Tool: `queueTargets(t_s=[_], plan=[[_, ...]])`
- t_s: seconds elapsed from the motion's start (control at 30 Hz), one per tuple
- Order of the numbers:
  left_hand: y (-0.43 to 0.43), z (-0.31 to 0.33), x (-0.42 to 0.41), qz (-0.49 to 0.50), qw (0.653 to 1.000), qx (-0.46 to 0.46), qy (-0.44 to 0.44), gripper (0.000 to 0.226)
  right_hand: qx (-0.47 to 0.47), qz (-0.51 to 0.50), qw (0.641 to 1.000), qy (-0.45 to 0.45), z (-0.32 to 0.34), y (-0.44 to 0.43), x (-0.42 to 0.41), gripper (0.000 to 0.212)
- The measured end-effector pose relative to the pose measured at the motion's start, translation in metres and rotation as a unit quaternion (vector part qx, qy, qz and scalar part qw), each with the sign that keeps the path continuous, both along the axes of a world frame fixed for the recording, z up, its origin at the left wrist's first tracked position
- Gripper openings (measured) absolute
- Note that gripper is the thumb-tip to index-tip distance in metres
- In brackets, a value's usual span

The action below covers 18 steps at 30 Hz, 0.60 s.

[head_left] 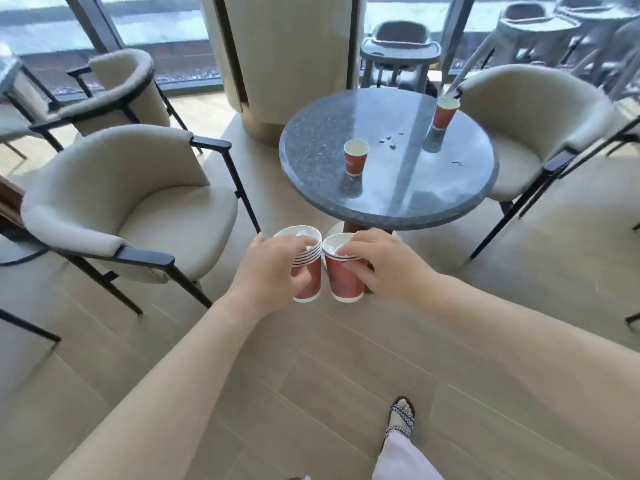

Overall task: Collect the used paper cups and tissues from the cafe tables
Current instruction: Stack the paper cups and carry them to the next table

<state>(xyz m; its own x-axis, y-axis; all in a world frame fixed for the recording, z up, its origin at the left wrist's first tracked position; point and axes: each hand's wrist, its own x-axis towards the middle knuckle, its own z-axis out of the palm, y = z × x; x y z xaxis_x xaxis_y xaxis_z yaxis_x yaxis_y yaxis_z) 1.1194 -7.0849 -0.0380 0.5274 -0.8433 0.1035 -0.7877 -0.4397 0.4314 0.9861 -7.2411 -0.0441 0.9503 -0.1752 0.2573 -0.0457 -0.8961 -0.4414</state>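
My left hand [273, 268] grips a stack of several nested red paper cups [310, 282] with something white inside the top one. My right hand [384, 261] holds a second, smaller stack of red cups [343, 282] right beside it, fingers over the rim. Both stacks hover above the floor, just in front of a round dark stone table [408, 202]. On that table stand two red paper cups: one [355, 157] near the middle left, another [445, 112] at the far right edge. Small white scraps [391, 140] lie between them.
A beige armchair [131, 209] stands left of the table, another [519, 133] to the right, a third [117, 88] further back left. A wide column [291, 57] and a grey high chair [400, 50] are behind the table. My sandalled foot [400, 417] is on the wooden floor.
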Motion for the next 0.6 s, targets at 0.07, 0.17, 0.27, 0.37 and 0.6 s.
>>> queueTargets(t_s=[0.07, 0.17, 0.27, 0.37, 0.6], plan=[[-0.018, 0.007, -0.007, -0.028, 1.000, -0.006, -0.009, 0.043, 0.011, -0.033, 0.999, -0.006, 0.008, -0.010, -0.016, 0.017], [-0.047, 0.015, -0.021, -0.065, 0.998, -0.008, -0.009, 0.043, 0.028, -0.088, 0.996, -0.010, 0.015, -0.030, -0.044, 0.018], [-0.080, 0.020, -0.039, -0.089, 0.996, -0.024, -0.018, 0.043, 0.031, -0.127, 0.991, -0.008, 0.021, -0.053, -0.071, 0.019], [-0.117, 0.026, -0.062, -0.112, 0.993, -0.023, 0.004, 0.041, 0.029, -0.166, 0.985, -0.023, 0.027, -0.078, -0.096, 0.017], [-0.200, 0.040, -0.099, -0.175, 0.984, -0.031, 0.012, 0.038, 0.023, -0.231, 0.972, -0.026, 0.022, -0.151, -0.147, 0.010]])
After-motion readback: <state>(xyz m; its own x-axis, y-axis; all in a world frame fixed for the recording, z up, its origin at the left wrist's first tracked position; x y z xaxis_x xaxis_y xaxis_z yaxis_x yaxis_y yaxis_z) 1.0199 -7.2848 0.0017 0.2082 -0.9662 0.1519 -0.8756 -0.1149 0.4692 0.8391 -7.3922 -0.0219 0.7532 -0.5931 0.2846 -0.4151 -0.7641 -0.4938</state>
